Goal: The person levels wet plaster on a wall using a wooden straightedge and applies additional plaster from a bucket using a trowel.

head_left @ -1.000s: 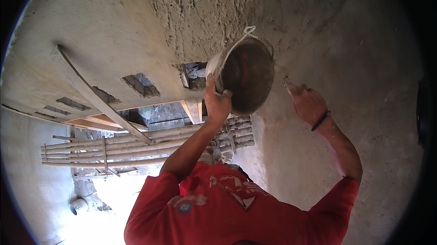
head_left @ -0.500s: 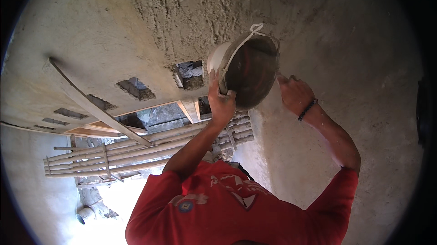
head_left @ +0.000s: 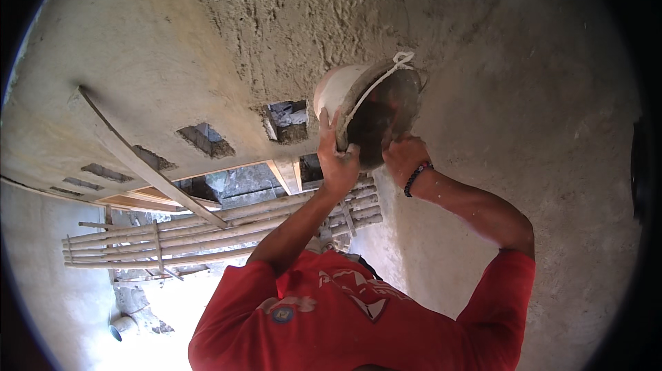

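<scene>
A mortar-smeared bucket (head_left: 339,89) with a pale outside and a dark inside hangs tilted before the plastered wall, its mouth turned toward me. A white rope handle (head_left: 376,85) runs across its mouth. My left hand (head_left: 339,161) grips the rim at the lower left, thumb over the edge and fingers along the outside. My right hand (head_left: 405,157), with a dark beaded bracelet at the wrist, is closed at the lower right of the bucket's mouth. What its fingers hold, if anything, is hidden, and the bucket's inside is too dark to make out.
Rough fresh plaster (head_left: 276,12) covers part of the wall above the bucket. Several square openings (head_left: 205,139) line the wall at left. A long wooden board (head_left: 148,164) leans down to a rack of bamboo poles (head_left: 227,225). A pipe (head_left: 123,327) lies at lower left.
My right hand has moved left, from beside the bucket to its mouth. The bucket has tipped slightly and its rope handle has shifted. My left hand keeps its grip on the rim.
</scene>
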Available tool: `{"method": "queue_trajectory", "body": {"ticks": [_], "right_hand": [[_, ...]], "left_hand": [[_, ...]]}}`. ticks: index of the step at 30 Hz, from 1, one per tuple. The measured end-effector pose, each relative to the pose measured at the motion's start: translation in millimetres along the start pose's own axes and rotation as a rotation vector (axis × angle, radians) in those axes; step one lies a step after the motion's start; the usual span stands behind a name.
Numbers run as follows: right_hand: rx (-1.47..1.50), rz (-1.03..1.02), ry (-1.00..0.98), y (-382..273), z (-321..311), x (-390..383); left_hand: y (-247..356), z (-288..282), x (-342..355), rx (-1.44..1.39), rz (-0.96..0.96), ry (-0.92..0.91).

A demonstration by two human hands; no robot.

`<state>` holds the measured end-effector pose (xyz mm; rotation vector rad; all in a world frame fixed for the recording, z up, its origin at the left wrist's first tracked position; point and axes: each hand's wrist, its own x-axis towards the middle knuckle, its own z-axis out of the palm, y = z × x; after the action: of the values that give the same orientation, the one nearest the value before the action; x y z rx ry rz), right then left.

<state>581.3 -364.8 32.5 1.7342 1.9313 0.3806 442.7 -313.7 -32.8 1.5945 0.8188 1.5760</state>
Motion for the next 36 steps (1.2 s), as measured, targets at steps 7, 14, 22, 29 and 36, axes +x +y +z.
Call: {"method": "queue_trajectory", "body": {"ticks": [7, 14, 22, 29, 36], "right_hand": [[0.388, -0.138, 0.057, 51.5, -31.7, -19.3], [-0.006, 0.082, 0.328, 72.1, -37.7, -14.8], [0.372, -0.026, 0.056, 86.5, -17.1, 12.6], [1.036, -0.268, 0.255, 75.3, 61.0, 21.0], [1.771, -0.074, -0.095, 23.8, 49.3, 16.8]], "left_hand": [[-11.2, -18.9, -2.9, 0.044, 0.045, -0.072], [2.4, -13.7, 8.2, 0.04, 0.092, -0.04], [19.0, -21.0, 24.7, 0.025, 0.179, -0.086], [26.7, -29.5, 33.9, 0.068, 0.128, -0.185], [-2.2, -44.1, 34.0, -0.072, -0.125, -0.063]]}}
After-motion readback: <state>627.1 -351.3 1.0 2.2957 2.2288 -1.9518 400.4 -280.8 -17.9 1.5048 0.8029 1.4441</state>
